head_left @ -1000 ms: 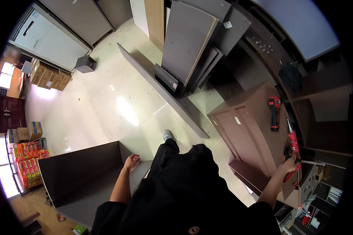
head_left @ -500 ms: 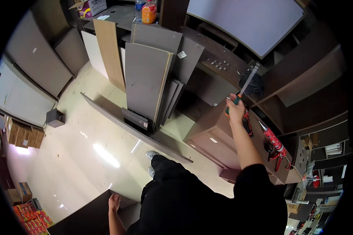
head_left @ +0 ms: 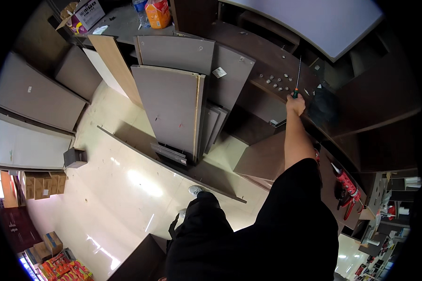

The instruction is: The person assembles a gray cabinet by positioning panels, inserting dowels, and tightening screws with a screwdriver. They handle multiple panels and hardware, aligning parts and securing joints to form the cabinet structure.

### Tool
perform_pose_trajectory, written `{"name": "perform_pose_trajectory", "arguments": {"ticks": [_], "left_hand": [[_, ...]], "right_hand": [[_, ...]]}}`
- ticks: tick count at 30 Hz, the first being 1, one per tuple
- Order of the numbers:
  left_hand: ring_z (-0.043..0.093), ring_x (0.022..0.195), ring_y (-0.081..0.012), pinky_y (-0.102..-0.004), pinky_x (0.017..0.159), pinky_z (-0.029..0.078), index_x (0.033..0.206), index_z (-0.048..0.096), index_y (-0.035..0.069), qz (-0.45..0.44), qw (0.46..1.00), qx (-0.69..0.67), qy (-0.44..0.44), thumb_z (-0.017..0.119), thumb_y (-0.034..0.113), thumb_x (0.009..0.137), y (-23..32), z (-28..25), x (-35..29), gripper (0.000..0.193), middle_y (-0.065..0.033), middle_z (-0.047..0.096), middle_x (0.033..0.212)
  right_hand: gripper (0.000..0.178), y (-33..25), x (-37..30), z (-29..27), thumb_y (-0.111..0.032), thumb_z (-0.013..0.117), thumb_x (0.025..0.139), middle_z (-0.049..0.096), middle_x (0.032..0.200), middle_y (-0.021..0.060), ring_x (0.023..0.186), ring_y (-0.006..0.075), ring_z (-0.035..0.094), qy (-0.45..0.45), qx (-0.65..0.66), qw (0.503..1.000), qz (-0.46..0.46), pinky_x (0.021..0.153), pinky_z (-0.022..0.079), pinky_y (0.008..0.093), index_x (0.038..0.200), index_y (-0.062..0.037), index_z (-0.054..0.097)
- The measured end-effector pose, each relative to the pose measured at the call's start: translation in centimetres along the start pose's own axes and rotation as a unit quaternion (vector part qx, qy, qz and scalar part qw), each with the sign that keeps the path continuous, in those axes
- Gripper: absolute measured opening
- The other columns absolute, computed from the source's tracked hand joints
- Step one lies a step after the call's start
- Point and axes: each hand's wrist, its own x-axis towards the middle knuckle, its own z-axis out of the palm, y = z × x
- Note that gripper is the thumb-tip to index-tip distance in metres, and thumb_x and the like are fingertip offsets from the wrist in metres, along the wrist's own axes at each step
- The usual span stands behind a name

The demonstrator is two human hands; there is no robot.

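My right hand (head_left: 295, 105) is closed around the green and orange handle of a long screwdriver (head_left: 298, 72). Its thin shaft points away, over a dark brown board (head_left: 248, 51). Several small round metal fittings (head_left: 277, 85) lie on that board, just left of the screwdriver. A dark, bag-like bundle (head_left: 324, 104) sits right of the hand. Of my left hand only a sliver of skin (head_left: 162, 279) shows at the lower edge, beside a dark panel (head_left: 138, 260); its fingers are hidden.
Grey furniture panels (head_left: 169, 107) lean upright ahead, and a long narrow board (head_left: 173, 169) lies across the floor before my feet. A red caulking gun (head_left: 347, 185) rests on a brown cabinet (head_left: 262, 154) at right. An orange bottle (head_left: 158, 14) stands on the far left counter.
My right hand has moved forward with the screwdriver, from above the brown cabinet to beside the metal fittings. My left hand has slipped almost out of view. The whole view has shifted.
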Motion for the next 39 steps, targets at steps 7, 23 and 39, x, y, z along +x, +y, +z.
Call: {"name": "perform_pose_trajectory", "arguments": {"ticks": [7, 23, 39], "left_hand": [[0.056, 0.071, -0.0171, -0.0339, 0.06, 0.047, 0.098, 0.062, 0.0, 0.052, 0.998, 0.009, 0.031, 0.058, 0.028, 0.098, 4.7, 2.0, 0.9, 0.028, -0.0092, 0.058, 0.082], [0.045, 0.135, -0.0306, -0.0495, 0.111, 0.038, 0.148, 0.038, 0.006, 0.264, 0.604, -0.53, -0.533, 0.029, 0.059, 0.101, 33.9, 4.8, -0.8, 0.072, -0.0175, 0.041, 0.151], [0.067, 0.091, -0.0188, -0.0331, 0.082, 0.053, 0.119, 0.065, 0.005, -0.052, 0.692, -0.538, 0.479, 0.063, 0.025, 0.092, -13.7, -3.0, -3.7, 0.034, -0.0108, 0.071, 0.102]], "right_hand": [[0.033, -0.1, -0.9, 1.1, -0.036, 0.076, 0.079, 0.072, 0.1, 0.013, 0.093, 0.0364, 0.069, 0.073, 0.042, 0.996, -0.016, 0.078, 0.055, 0.047, 0.106, -0.017, 0.072], [0.039, -15.1, -54.9, -10.1, -0.011, 0.056, 0.074, 0.063, 0.109, 0.0184, 0.091, 0.0272, 0.063, -0.854, 0.448, 0.222, -0.145, 0.081, 0.052, 0.0405, 0.108, 0.0015, 0.068], [0.039, -9.3, -55.9, 13.6, -0.032, 0.055, 0.099, 0.061, 0.112, 0.0095, 0.1, 0.0225, 0.058, -0.733, -0.361, 0.464, -0.343, 0.09, 0.046, 0.0409, 0.123, -0.0022, 0.057]]}}
